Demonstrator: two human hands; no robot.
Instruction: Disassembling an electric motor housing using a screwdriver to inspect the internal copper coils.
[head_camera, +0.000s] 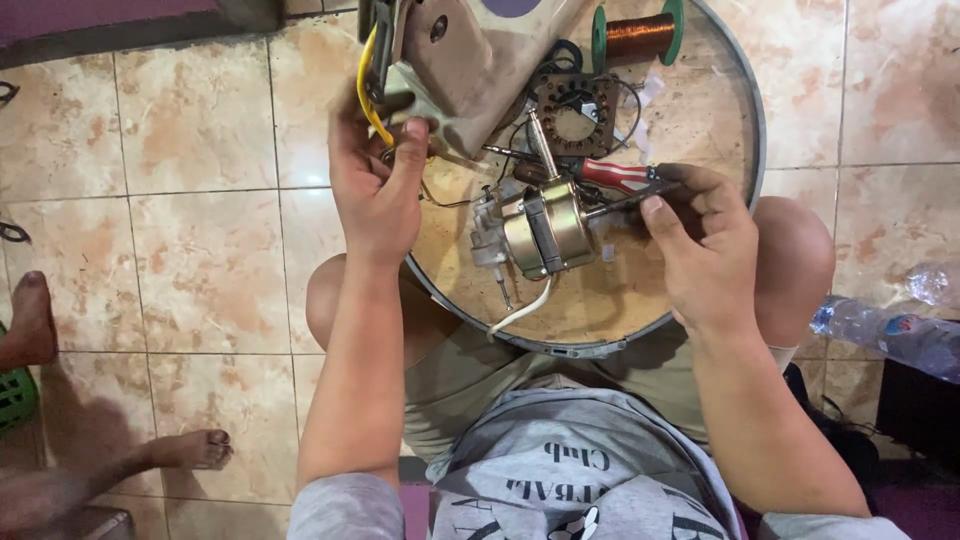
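Left grip (378, 178) pinches the yellow wire (366, 92) at the beige housing (470, 70); right grip (695, 245) clamps dark pliers (625, 202), the fan motor (545, 230) just beside their tip, between both grips, on the round tray (700, 120).

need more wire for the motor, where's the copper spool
In the head view the copper wire spool with green ends lies at the top of the round tray, right of centre, just above the square stator core and beyond the right hand.
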